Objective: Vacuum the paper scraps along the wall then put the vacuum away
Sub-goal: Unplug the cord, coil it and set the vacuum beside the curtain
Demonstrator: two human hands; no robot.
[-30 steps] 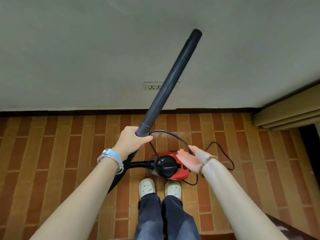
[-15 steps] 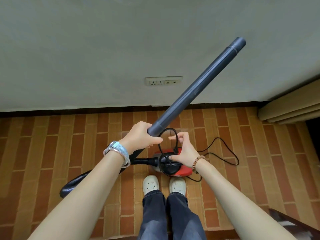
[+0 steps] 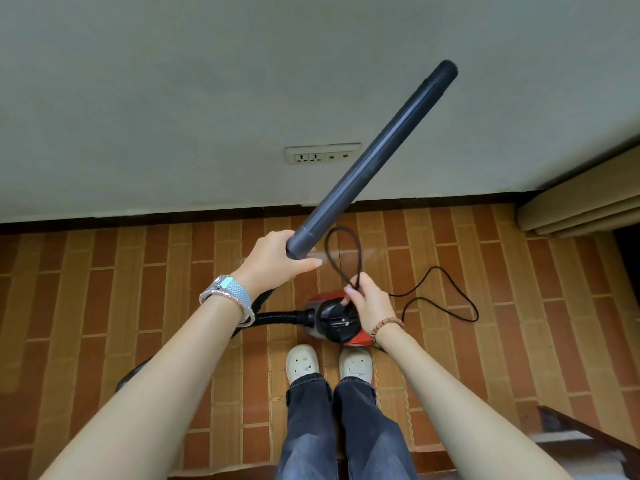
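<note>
Aloft, left hand point(image 3: 275, 263) grips smooth cylindrical tube point(image 3: 375, 155).

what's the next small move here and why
Probably gather another loop of cord into the right hand. It pinches one loop above the vacuum, the rest lies slack on the floor to its right, and the left hand is taken up gripping the tube.

Fig. My own body, seen from above. Wrist of my left hand point(image 3: 277, 261), 8 o'clock: silver watch point(image 3: 228, 294) on a pale woven mesh band. Wrist of my right hand point(image 3: 370, 303), 5 o'clock: brown wooden bead bracelet point(image 3: 386, 327). Forearms unsleeved. 6 o'clock: dark blue-grey jeans point(image 3: 346, 427); white left shoe point(image 3: 302, 363) and white right shoe point(image 3: 356, 365).
</note>
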